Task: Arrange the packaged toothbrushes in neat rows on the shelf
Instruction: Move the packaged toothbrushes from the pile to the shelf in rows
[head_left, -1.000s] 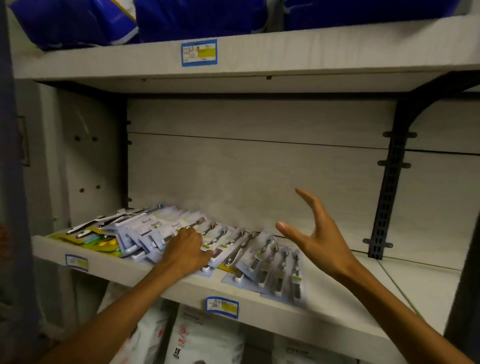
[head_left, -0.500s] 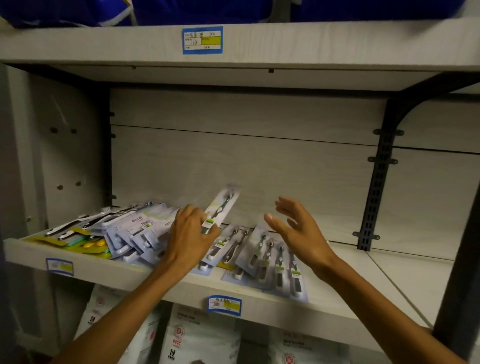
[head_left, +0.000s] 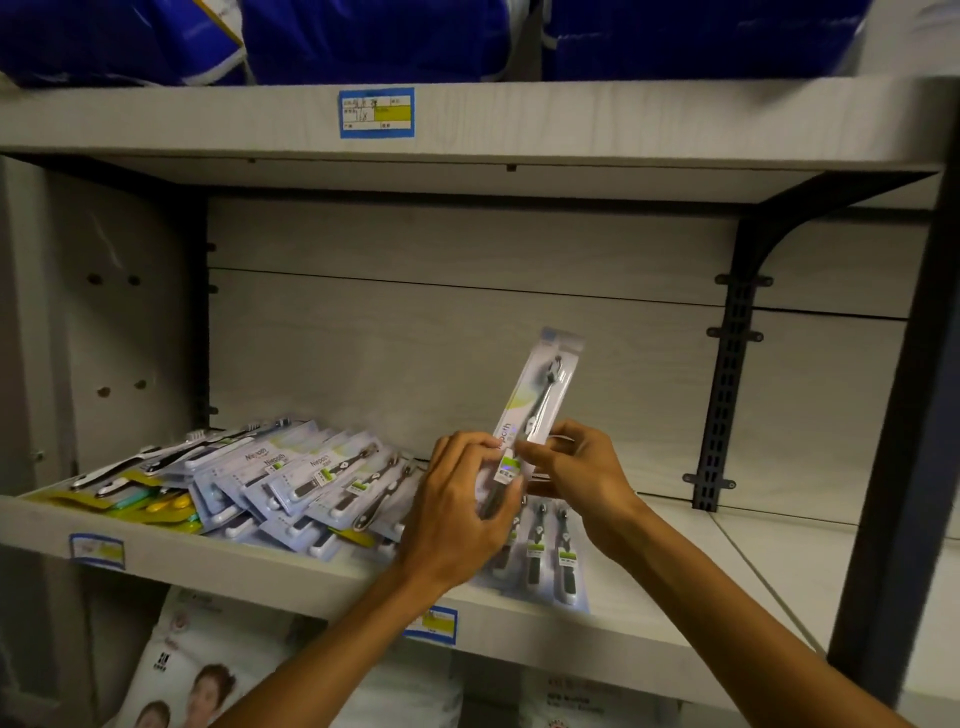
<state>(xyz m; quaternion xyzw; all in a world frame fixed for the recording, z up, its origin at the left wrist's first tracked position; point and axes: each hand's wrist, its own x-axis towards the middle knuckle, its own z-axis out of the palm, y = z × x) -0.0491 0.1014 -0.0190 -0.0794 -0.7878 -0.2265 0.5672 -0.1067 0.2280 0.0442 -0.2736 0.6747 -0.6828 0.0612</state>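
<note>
Both hands up at the shelf (head_left: 291, 574): left hand (head_left: 457, 514) and right hand (head_left: 582, 480) pinching 1 packaged toothbrush (head_left: 535, 415), tilted head-up above the boards. Below, overlapping toothbrush packs (head_left: 291, 483) fanned leftward, 3 more packs (head_left: 545, 556) lying flat under the wrists

- Held upright between left grip (head_left: 457, 514) and right grip (head_left: 582, 483): one toothbrush pack (head_left: 535, 410), above the shelf (head_left: 675, 597), before the back panel (head_left: 415, 353).
- Left of both grips: overlapping heap of packs (head_left: 306, 483) on the shelf.
- Directly beneath the grips: flat row of packs (head_left: 550, 561) near the shelf's front edge.
- Farther left, beyond the heap: loose brushes (head_left: 135, 467).
- Right of the right grip: upright bracket (head_left: 727, 395).
</note>
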